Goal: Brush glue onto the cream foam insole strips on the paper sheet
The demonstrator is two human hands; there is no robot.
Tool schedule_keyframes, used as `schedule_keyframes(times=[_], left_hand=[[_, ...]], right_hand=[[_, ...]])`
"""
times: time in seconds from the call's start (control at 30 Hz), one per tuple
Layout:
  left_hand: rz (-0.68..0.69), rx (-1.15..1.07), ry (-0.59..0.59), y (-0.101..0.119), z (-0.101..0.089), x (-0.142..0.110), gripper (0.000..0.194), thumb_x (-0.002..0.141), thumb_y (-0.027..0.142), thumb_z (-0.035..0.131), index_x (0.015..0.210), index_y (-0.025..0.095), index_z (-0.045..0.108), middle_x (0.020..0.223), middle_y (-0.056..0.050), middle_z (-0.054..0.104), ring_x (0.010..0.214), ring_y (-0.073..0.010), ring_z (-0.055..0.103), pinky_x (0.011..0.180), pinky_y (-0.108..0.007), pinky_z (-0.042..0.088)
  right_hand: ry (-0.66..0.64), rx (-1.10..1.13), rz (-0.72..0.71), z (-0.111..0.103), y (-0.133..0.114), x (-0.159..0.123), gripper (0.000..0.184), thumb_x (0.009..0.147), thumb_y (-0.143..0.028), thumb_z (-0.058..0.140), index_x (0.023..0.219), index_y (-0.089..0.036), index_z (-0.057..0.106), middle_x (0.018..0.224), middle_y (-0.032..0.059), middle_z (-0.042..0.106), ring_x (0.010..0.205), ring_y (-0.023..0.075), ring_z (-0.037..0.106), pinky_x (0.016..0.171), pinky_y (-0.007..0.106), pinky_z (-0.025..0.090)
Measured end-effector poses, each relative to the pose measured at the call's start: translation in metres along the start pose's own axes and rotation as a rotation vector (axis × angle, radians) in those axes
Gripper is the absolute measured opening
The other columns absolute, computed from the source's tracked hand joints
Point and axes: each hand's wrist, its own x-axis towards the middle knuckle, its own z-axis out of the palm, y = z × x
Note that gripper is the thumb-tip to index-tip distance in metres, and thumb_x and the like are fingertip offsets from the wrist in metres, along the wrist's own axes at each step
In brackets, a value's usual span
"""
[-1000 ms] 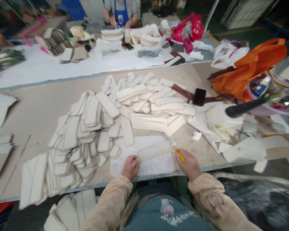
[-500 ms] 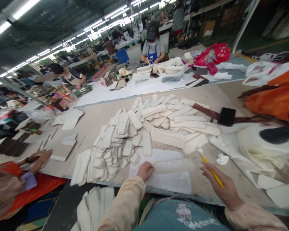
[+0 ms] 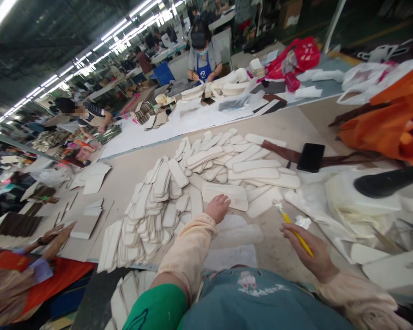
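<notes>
My left hand (image 3: 217, 207) reaches forward, fingers loosely apart, onto a stack of long cream strips (image 3: 223, 192) at the near edge of a big heap of cream rounded pieces (image 3: 179, 183). It holds nothing that I can see. My right hand (image 3: 308, 250) is closed on a yellow-handled brush (image 3: 292, 227), bristles pointing away over the table. A single cream piece (image 3: 239, 234) lies on a white sheet (image 3: 230, 256) right in front of me, between my hands.
A black phone (image 3: 310, 157) and brown straps lie beyond the heap. Orange bag (image 3: 385, 123) and a black handle (image 3: 388, 181) are at right. Another person's hand (image 3: 55, 233) rests at the left edge. Workers sit at the far table (image 3: 199, 117).
My left hand left the piece on the white sheet and moved forward to the strip stack. The right hand with the brush drew back to the right. The view swung up and left.
</notes>
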Motion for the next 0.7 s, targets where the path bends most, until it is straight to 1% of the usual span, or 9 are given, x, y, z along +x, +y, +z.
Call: schedule_keyframes(times=[0.13, 0.23, 0.33, 0.47, 0.57, 0.7], left_hand=[[0.001, 0.03, -0.1, -0.005, 0.011, 0.014, 0.045, 0.08, 0.021, 0.057, 0.124, 0.015, 0.048, 0.128, -0.016, 0.05, 0.123, -0.0264, 0.042, 0.102, -0.044, 0.037], [-0.001, 0.036, -0.115, -0.01, 0.018, 0.017, 0.045, 0.08, 0.023, 0.058, 0.124, 0.016, 0.047, 0.127, -0.015, 0.051, 0.122, -0.0254, 0.043, 0.101, -0.042, 0.038], [-0.002, 0.04, -0.129, -0.014, 0.021, 0.021, 0.044, 0.08, 0.026, 0.06, 0.121, 0.018, 0.048, 0.124, -0.013, 0.053, 0.118, -0.0254, 0.045, 0.098, -0.042, 0.04], [0.042, 0.048, -0.154, -0.021, 0.02, 0.026, 0.036, 0.082, 0.026, 0.058, 0.116, 0.017, 0.05, 0.12, -0.012, 0.054, 0.114, -0.0254, 0.048, 0.097, -0.04, 0.041], [0.053, 0.054, -0.175, -0.021, 0.015, 0.03, 0.031, 0.084, 0.023, 0.053, 0.114, 0.016, 0.052, 0.119, -0.014, 0.054, 0.112, -0.0258, 0.048, 0.096, -0.04, 0.041], [0.04, 0.039, -0.231, -0.018, 0.009, 0.034, 0.032, 0.084, 0.023, 0.051, 0.115, 0.014, 0.051, 0.119, -0.016, 0.054, 0.113, -0.027, 0.049, 0.096, -0.043, 0.042]], right_hand=[[0.013, 0.006, -0.011, 0.002, 0.01, 0.014, 0.024, 0.084, -0.033, 0.054, 0.103, -0.023, 0.065, 0.095, 0.0054, 0.07, 0.082, 0.0212, 0.069, 0.077, 0.035, 0.058], [0.002, 0.001, -0.016, 0.007, 0.019, 0.019, 0.023, 0.084, -0.032, 0.054, 0.103, -0.024, 0.065, 0.096, 0.0039, 0.07, 0.086, 0.0214, 0.068, 0.079, 0.034, 0.058], [-0.022, 0.003, -0.03, 0.012, 0.028, 0.023, 0.023, 0.085, -0.029, 0.053, 0.104, -0.023, 0.063, 0.098, 0.0044, 0.07, 0.088, 0.0213, 0.068, 0.08, 0.034, 0.058], [-0.051, 0.011, -0.055, 0.015, 0.034, 0.034, 0.023, 0.085, -0.024, 0.053, 0.106, -0.021, 0.062, 0.098, 0.0066, 0.069, 0.088, 0.0224, 0.067, 0.08, 0.036, 0.057], [-0.055, 0.023, -0.012, 0.015, 0.035, 0.042, 0.022, 0.085, -0.025, 0.054, 0.105, -0.02, 0.062, 0.099, 0.0077, 0.069, 0.088, 0.0235, 0.067, 0.081, 0.037, 0.057], [-0.053, 0.024, 0.054, 0.013, 0.04, 0.047, 0.023, 0.085, -0.028, 0.053, 0.104, -0.019, 0.063, 0.098, 0.0072, 0.07, 0.09, 0.0226, 0.066, 0.086, 0.036, 0.054]])
